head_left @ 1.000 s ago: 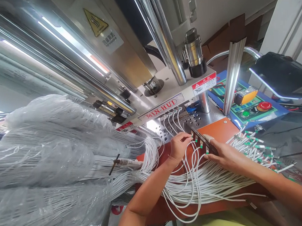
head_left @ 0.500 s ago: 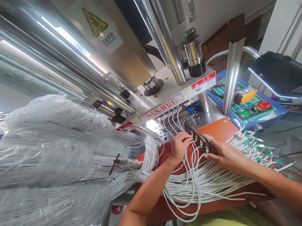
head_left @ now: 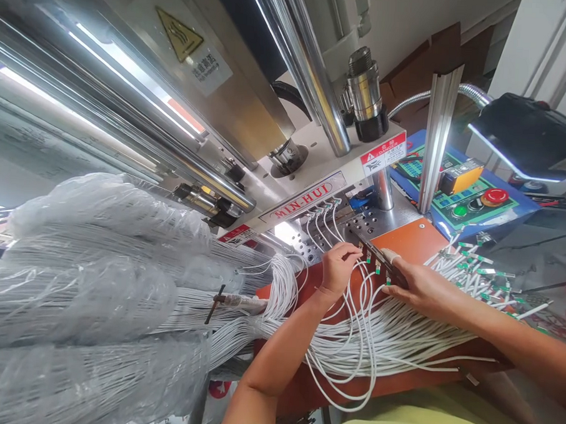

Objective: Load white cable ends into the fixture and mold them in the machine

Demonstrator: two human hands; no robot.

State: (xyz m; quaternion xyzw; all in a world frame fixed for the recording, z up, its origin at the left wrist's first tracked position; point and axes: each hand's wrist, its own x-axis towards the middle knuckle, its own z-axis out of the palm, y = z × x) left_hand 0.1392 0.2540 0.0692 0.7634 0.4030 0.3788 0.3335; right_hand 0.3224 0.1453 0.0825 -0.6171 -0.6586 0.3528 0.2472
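My left hand (head_left: pixel 337 268) pinches the end of a white cable, its fingertips at the far end of a dark metal bar (head_left: pixel 374 253). Several small green-and-metal connectors (head_left: pixel 378 268) sit in a row along this bar, with white cables looping down from them. Around the bar's near end my right hand (head_left: pixel 414 281) is closed, thumb on top, with a pale cover on one finger. A thick spread of white cables (head_left: pixel 399 333) lies on the orange-brown table (head_left: pixel 413 238) under both wrists. The cable tip in my left fingers is mostly hidden.
A press labelled MIN-HUI (head_left: pixel 306 202) stands ahead, several cables running into it. At the right are a blue control panel (head_left: pixel 512 212) and a lamp (head_left: pixel 530 138). Plastic-wrapped cable bundles (head_left: pixel 97 279) fill the left. Green-tipped cable ends (head_left: pixel 482 271) lie right of my right hand.
The camera view has shifted slightly. Both hands stay at the metal bar, my left fingertips moving only a little at its far end.
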